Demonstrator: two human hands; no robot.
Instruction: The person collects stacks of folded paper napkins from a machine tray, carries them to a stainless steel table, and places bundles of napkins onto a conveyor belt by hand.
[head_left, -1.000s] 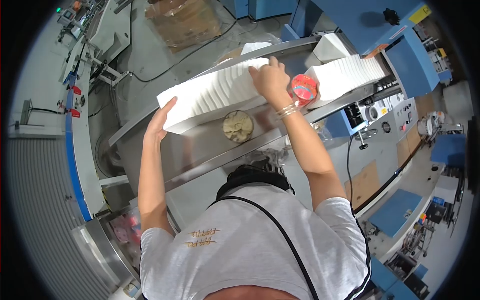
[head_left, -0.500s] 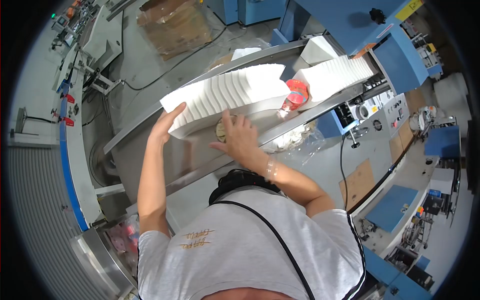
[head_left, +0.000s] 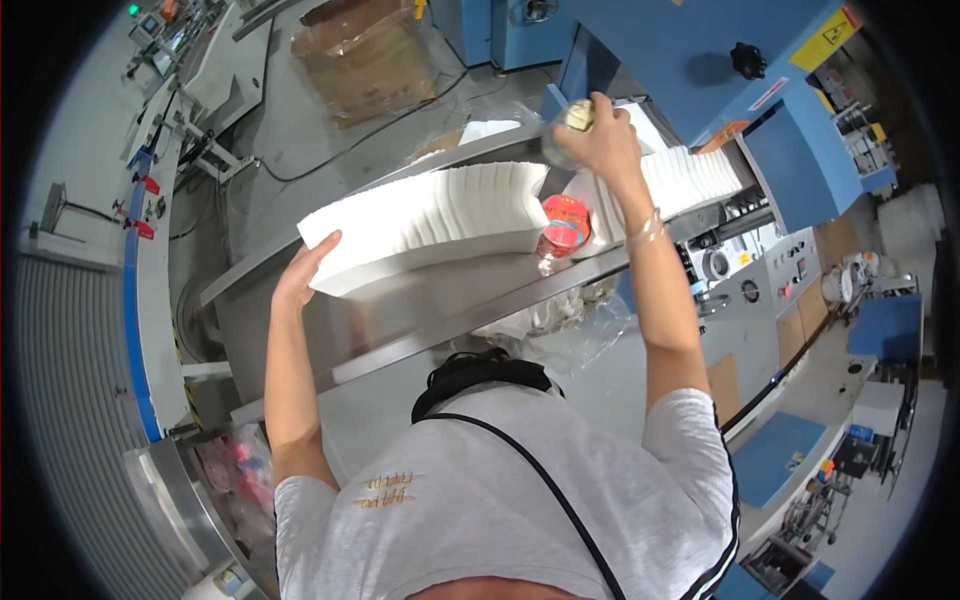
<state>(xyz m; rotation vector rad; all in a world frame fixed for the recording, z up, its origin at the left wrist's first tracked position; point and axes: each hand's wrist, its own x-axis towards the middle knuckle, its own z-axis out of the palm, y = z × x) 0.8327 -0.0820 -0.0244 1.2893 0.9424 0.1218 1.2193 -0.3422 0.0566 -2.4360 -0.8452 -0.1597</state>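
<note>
Left hand (head_left: 304, 272) against the white stack's (head_left: 425, 220) left end, grip unclear, seemingly bracing it from slumping. Right hand (head_left: 612, 148) curled round a blurred tub (head_left: 577, 118), past the stack's right end, maybe to keep it clear of a red-topped tub (head_left: 566, 220) there

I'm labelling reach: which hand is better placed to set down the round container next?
Probably the right hand: it holds the round container, while the left hand touches the left end of the white stack.

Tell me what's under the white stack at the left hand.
The metal trough, its surface showing along the near side; what the stack directly covers cannot be seen.
</note>
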